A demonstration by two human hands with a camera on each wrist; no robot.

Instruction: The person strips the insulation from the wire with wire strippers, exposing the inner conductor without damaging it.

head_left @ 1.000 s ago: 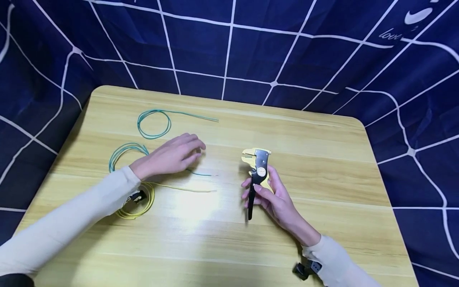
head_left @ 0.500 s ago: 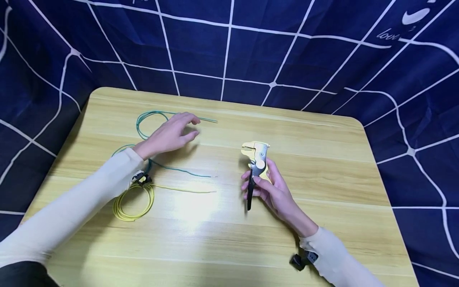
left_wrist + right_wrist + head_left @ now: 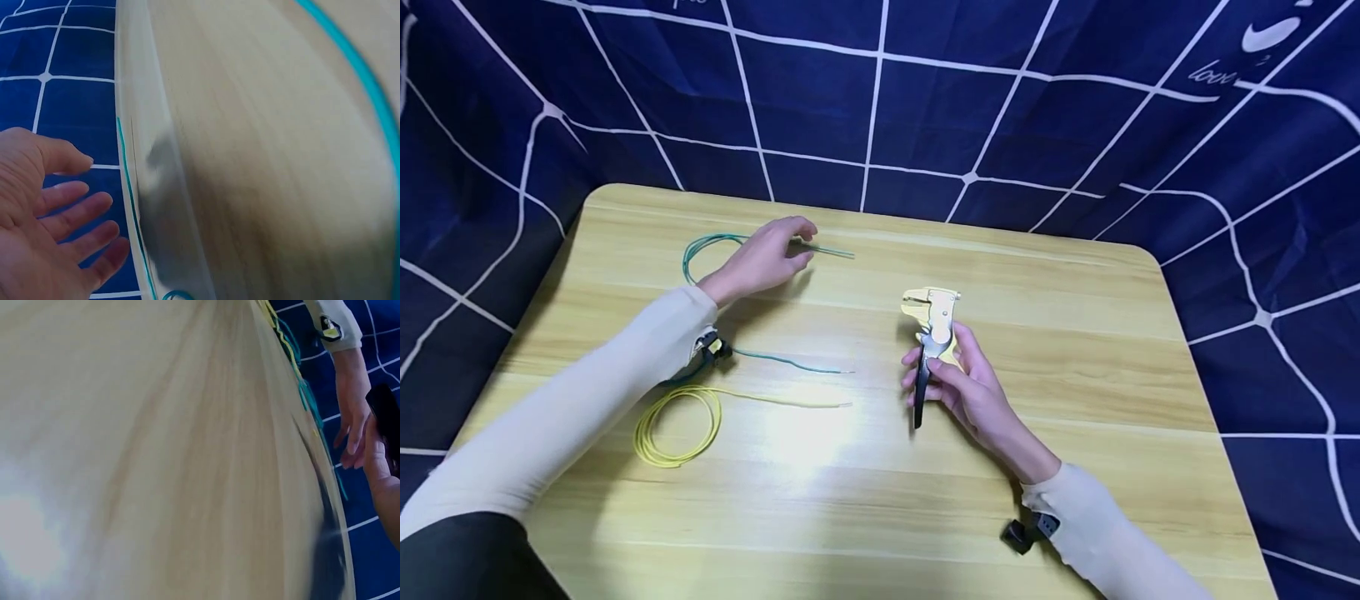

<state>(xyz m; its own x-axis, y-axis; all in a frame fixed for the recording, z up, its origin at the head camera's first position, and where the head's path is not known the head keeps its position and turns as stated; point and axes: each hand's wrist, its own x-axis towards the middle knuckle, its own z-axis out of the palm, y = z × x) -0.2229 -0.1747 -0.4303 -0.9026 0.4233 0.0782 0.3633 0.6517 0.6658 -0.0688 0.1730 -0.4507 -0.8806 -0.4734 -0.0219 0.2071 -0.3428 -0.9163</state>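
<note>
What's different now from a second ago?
The left hand moved away from the person, from over the middle coiled teal wire to the far coiled teal wire. The right hand, holding the black-and-yellow wire stripper, shifted slightly the same way. Nothing new was grabbed or let go. The thin yellow coiled wire stayed put.

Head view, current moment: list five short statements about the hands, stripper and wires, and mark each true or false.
1. The right hand holds a wire stripper. True.
2. The yellow wire coil lies lower in the head view than the far green wire. True.
3. The left hand grips the yellow wire coil. False: it is by the far green wire, holding nothing.
4. The black handle points toward the head view's top. False: it points toward the bottom.
5. The left sleeve hides part of the middle green wire. True.
</note>
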